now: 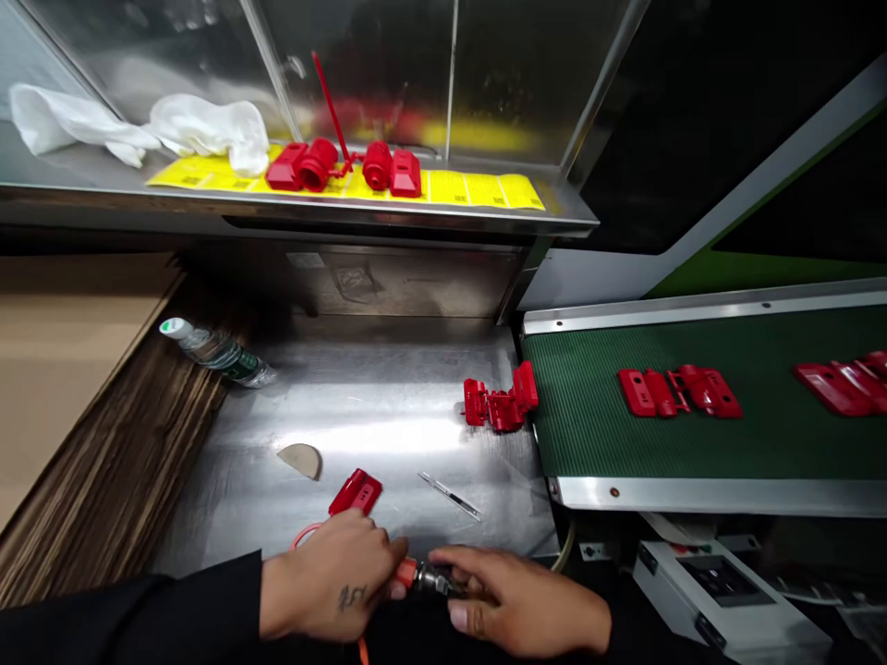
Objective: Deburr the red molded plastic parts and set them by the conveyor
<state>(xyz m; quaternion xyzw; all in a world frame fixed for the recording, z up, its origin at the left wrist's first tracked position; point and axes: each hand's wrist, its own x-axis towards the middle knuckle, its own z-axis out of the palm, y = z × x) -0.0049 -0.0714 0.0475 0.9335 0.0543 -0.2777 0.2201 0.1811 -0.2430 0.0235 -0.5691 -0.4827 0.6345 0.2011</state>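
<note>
My left hand (339,577) is closed around an orange tool (407,573) at the table's front edge. A metal fitting (432,580) sticks out of its right end. My right hand (519,600) has its fingers and thumb curled about the far end of this fitting; its tip is hidden. An orange cord or hose (305,533) shows beside my left hand. Just beyond the left knuckles lies a red plastic part (356,493). A thin clear pen-like stick (449,496) rests on the metal table (374,369), farther off than my hands.
Red molded parts (500,399) sit by the green conveyor belt (582,406), which carries more red pieces (679,392). Left are a water bottle (218,353), a cardboard stack (103,443) and a beige half-disc (301,460). The shelf (485,218) holds red parts (378,166) and white gloves (208,129).
</note>
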